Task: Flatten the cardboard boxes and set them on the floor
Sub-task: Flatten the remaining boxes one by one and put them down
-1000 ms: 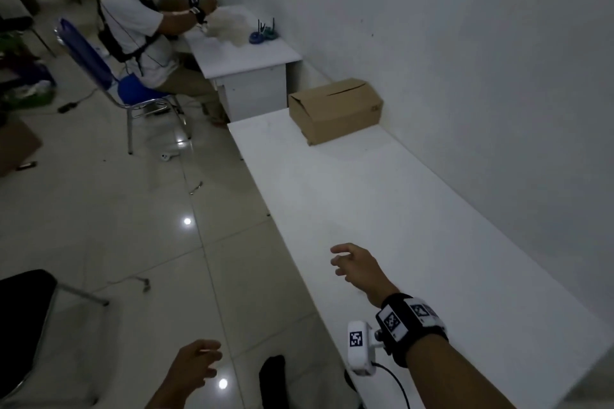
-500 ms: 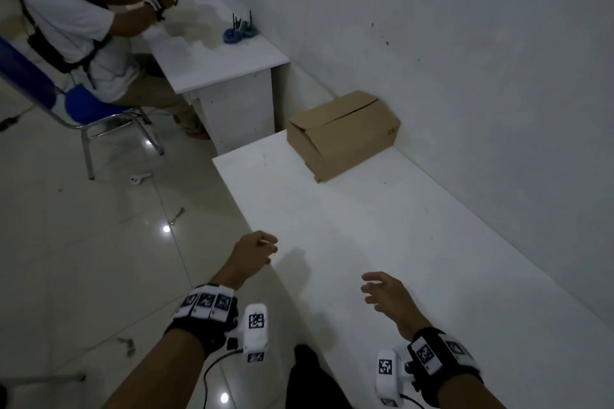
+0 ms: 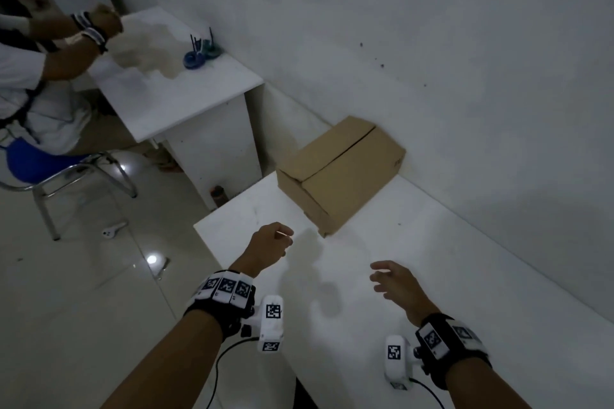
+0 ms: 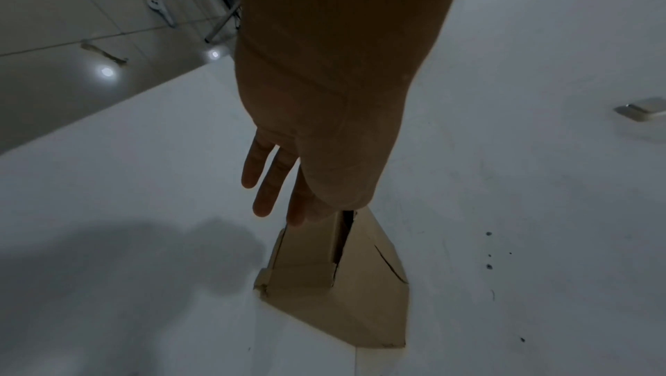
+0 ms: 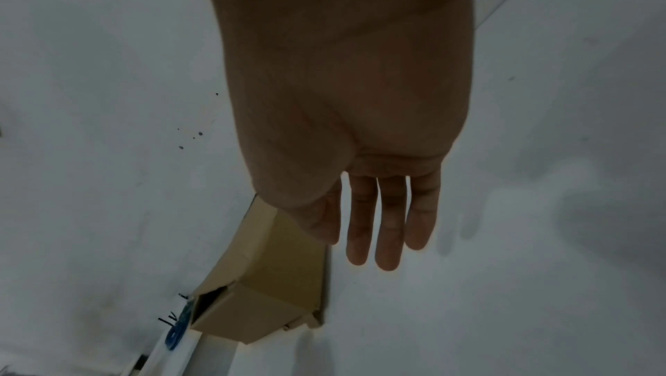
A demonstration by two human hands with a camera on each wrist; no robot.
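A closed brown cardboard box (image 3: 342, 173) sits at the far end of the white table (image 3: 432, 276), against the wall. The wrist views also catch the box (image 4: 342, 282) (image 5: 266, 291) ahead of each hand. My left hand (image 3: 270, 244) hovers over the table's near left part, a short way in front of the box, fingers loosely extended (image 4: 266, 182) and holding nothing. My right hand (image 3: 390, 279) hangs over the table further right and nearer to me, fingers straight (image 5: 389, 228), empty.
A second white desk (image 3: 172, 90) stands beyond the table's end, with blue objects (image 3: 199, 55) on it and a person (image 3: 43, 76) seated on a blue chair (image 3: 30, 163). Glossy tiled floor (image 3: 83, 292) lies to the left, with small items scattered on it. The wall runs along the right.
The view has closed in on the box. My left hand rose from low beside the table to over the tabletop; both hands have moved forward toward the box.
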